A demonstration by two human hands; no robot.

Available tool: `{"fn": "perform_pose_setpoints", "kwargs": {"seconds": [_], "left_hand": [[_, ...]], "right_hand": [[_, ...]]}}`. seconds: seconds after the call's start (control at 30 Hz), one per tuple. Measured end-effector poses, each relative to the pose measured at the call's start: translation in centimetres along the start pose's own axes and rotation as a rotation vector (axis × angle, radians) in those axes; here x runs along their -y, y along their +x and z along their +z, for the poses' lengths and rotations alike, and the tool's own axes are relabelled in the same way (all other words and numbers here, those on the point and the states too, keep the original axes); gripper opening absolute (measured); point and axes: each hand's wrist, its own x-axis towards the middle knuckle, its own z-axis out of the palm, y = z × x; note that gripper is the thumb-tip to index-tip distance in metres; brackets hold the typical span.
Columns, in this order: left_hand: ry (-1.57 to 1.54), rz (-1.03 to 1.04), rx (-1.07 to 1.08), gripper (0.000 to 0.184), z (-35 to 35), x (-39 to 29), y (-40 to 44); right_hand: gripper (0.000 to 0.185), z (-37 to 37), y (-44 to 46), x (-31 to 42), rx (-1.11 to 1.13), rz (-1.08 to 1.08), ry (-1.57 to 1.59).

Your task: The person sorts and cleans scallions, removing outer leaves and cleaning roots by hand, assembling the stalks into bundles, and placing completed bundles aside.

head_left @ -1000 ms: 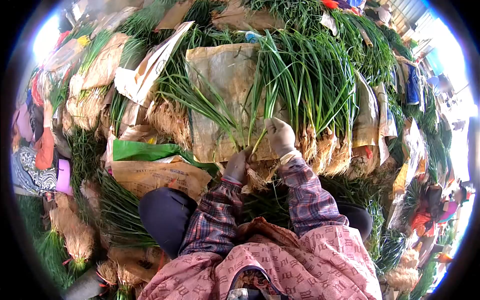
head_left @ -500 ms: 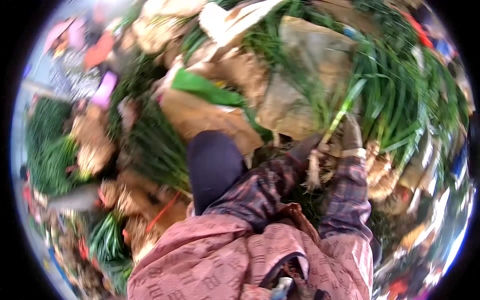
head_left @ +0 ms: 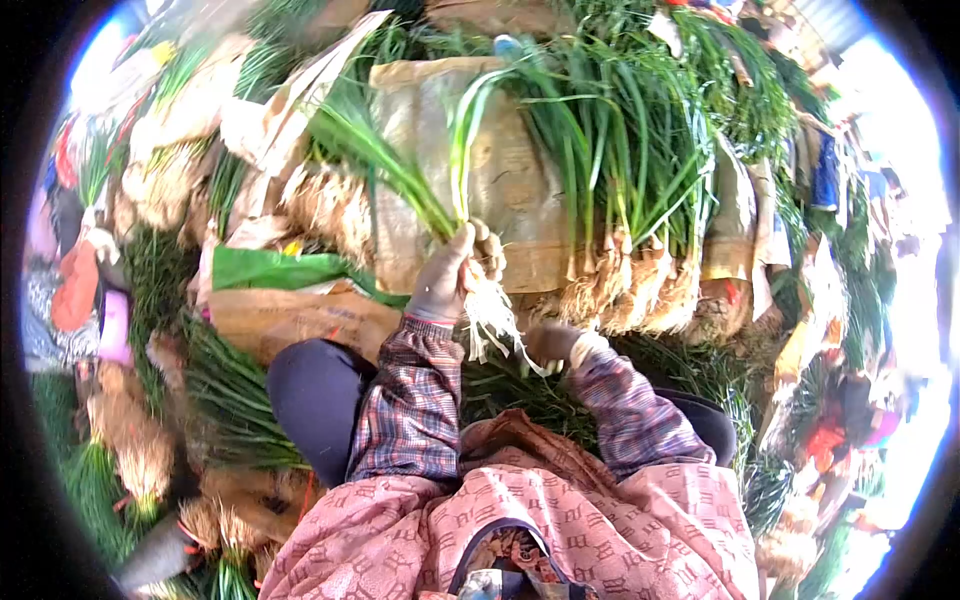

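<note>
My left hand (head_left: 445,280) is closed around a small bunch of spring onions (head_left: 435,212), held up in front of me. Their green leaves fan upward, and the pale stringy roots (head_left: 492,315) hang below my fist. Lower and to the right, my right hand (head_left: 552,343) is close to the root ends. Motion smears its fingers, so whether it grips a pale strand there is unclear. Just beyond it, a row of spring onions (head_left: 610,200) lies with roots toward me, partly on a flattened brownish sack (head_left: 500,170).
Leafy green trimmings (head_left: 525,400) cover the ground between my knees. A green sheet and brown sacking (head_left: 300,310) lie at left, beside loose onion greens (head_left: 235,400). More root-ended bundles (head_left: 130,440) are stacked at far left. Further bundles and sacks crowd the back and right.
My view has swung right, so the sack and onion row sit further left. Both hands were together at the onions; now the left lifts the bunch and the right is apart, lower.
</note>
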Motion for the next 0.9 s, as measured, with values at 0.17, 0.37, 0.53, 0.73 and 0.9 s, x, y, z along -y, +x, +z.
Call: {"fn": "perform_pose_setpoints", "kwargs": {"seconds": [0.17, 0.37, 0.53, 0.73, 0.9], "left_hand": [[0.339, -0.259, -0.441, 0.034, -4.1, 3.0, -0.5], [0.534, -0.286, -0.469, 0.039, -1.9, 3.7, 0.1], [1.717, 0.330, 0.099, 0.038, -5.3, 5.1, -0.5], [1.046, -0.142, -0.061, 0.039, -6.0, 5.5, -0.6], [1.265, -0.164, 0.056, 0.032, -2.5, 4.2, -0.6]], "right_hand": [[0.035, -6.0, 0.3, 1.4, -0.516, 0.605, 0.132], [0.037, -8.8, 3.6, -0.2, -0.762, 0.521, 0.107], [0.028, -8.5, 4.8, 0.1, -0.335, 0.210, 1.455], [0.036, -8.3, 7.1, -0.6, -0.666, 0.178, 1.167], [0.045, -6.4, 8.1, -1.7, -0.818, 0.160, 0.974]]}}
